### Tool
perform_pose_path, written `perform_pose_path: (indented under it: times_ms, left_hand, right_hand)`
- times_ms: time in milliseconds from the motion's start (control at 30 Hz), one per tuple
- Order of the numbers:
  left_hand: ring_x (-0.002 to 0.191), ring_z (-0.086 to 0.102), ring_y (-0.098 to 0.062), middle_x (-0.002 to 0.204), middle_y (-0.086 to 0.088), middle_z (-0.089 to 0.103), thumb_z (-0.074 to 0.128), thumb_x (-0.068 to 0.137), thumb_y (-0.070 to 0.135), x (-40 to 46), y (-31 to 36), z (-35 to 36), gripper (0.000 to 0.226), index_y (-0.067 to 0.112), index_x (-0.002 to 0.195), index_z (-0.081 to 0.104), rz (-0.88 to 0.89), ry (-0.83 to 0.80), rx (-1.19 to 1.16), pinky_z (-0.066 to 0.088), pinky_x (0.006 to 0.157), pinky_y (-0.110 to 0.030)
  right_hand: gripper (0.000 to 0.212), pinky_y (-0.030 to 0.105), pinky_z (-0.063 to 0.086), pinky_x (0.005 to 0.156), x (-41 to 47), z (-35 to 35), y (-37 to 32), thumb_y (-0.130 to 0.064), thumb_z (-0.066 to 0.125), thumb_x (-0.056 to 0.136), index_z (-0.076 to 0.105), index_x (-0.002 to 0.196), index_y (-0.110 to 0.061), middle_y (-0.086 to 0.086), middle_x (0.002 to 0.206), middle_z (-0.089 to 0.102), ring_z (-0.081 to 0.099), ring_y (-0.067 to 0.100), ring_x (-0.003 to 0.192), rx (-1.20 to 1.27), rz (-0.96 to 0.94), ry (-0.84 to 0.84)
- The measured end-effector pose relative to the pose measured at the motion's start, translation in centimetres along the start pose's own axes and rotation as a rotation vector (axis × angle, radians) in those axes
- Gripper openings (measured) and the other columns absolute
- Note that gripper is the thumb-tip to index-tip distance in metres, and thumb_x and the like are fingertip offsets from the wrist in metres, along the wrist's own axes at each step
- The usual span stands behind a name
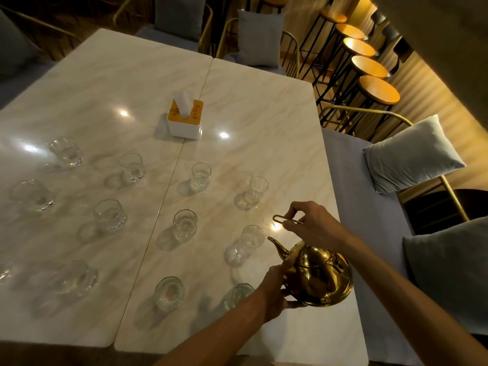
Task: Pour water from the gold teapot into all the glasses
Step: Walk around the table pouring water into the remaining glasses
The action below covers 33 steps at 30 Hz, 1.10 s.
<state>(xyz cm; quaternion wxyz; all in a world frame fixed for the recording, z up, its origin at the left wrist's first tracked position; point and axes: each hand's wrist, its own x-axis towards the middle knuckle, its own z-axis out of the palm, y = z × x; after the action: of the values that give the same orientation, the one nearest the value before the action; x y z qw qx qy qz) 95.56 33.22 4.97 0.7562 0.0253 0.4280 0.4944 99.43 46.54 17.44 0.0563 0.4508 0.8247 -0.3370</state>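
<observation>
Spanning most of the view, two marble-look table tops (237, 107) butt together along a seam, well out ahead and left of the grip. Gold teapot (320, 277) sits at the near right edge of the right-hand top, held off or just on the surface, can't tell which, spout pointing up-left. Right hand (313, 225) is above the pot, fingers pinched tight on the thin wire handle (286, 220), which stands up over the lid. Left hand (277, 289) wraps the pot's left side and underside, fingers curled against the body, thumb under it. Tissue box (185, 120) with a yellow top stands far ahead of the grip, on the seam. Nearest glass (252, 236) is just beyond the spout tip, rim nearly touching it; droplets glint on the table just past that rim. Another glass (237, 295) is partly hidden behind the left wrist. Next glass (257, 187) stands further ahead of the spout. Remaining glasses spread leftward in rows across both tops, well apart from the hands; fill levels unreadable.
</observation>
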Motion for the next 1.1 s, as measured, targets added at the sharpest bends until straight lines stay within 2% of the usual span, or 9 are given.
perform_pose_path:
  times_ms: [167,333,500,733,933,1100]
  left_hand:
    - [0.124,0.055,-0.033,0.120,-0.008,0.064,0.060,0.090,0.053,0.00,-0.05,0.10,0.036,0.024,0.110,0.067,0.006,0.006,0.000,0.046,0.106,-0.058]
    - [0.123,0.055,-0.032,0.121,-0.008,0.063,0.059,0.092,0.053,0.05,-0.22,0.10,0.036,0.024,0.113,0.066,0.013,0.012,-0.013,0.046,0.106,-0.058]
    - [0.122,0.056,-0.033,0.122,-0.010,0.062,0.058,0.093,0.051,-0.12,-0.22,0.27,0.032,0.025,0.111,0.066,0.018,0.012,-0.029,0.047,0.105,-0.058]
    - [0.121,0.056,-0.032,0.122,-0.009,0.062,0.056,0.092,0.051,-0.08,-0.25,0.39,0.035,0.025,0.113,0.065,0.017,-0.006,-0.041,0.048,0.105,-0.056]
    - [0.122,0.056,-0.032,0.124,-0.011,0.062,0.060,0.086,0.052,-0.33,-0.19,0.57,0.040,0.025,0.114,0.066,0.026,-0.020,-0.048,0.049,0.103,-0.055]
    - [0.124,0.055,-0.034,0.126,-0.012,0.061,0.060,0.088,0.052,-0.22,-0.41,0.49,0.038,0.026,0.115,0.065,0.025,-0.018,-0.049,0.049,0.103,-0.056]
  right_hand:
    - [0.011,0.033,0.054,0.060,0.01,-0.06,-0.13,-0.023,0.067,0.096,0.064,0.103,-0.015,0.003,0.090,0.067,0.067,0.025,0.070,0.009,0.013,-0.012]
    - [0.010,0.041,0.061,0.071,-0.01,-0.09,-0.44,-0.023,0.068,0.096,0.064,0.102,-0.016,0.004,0.099,0.067,0.071,0.031,0.087,-0.012,0.008,-0.015]
    - [0.009,0.045,0.061,0.071,0.05,-0.21,-0.51,-0.022,0.068,0.096,0.065,0.101,-0.017,0.005,0.098,0.067,0.072,0.033,0.086,-0.016,0.015,-0.019]
    - [0.007,0.042,0.061,0.076,0.19,-0.17,-0.46,-0.024,0.068,0.095,0.063,0.098,-0.021,0.004,0.103,0.065,0.071,0.030,0.091,-0.046,0.003,-0.013]
    - [0.008,0.032,0.058,0.068,0.22,-0.29,-0.59,-0.023,0.068,0.096,0.064,0.101,-0.018,0.005,0.106,0.064,0.070,0.025,0.086,-0.072,-0.005,-0.007]
    - [0.008,0.031,0.058,0.067,0.23,-0.20,-0.50,-0.023,0.068,0.096,0.064,0.101,-0.018,0.004,0.106,0.064,0.070,0.025,0.085,-0.073,0.000,-0.006]
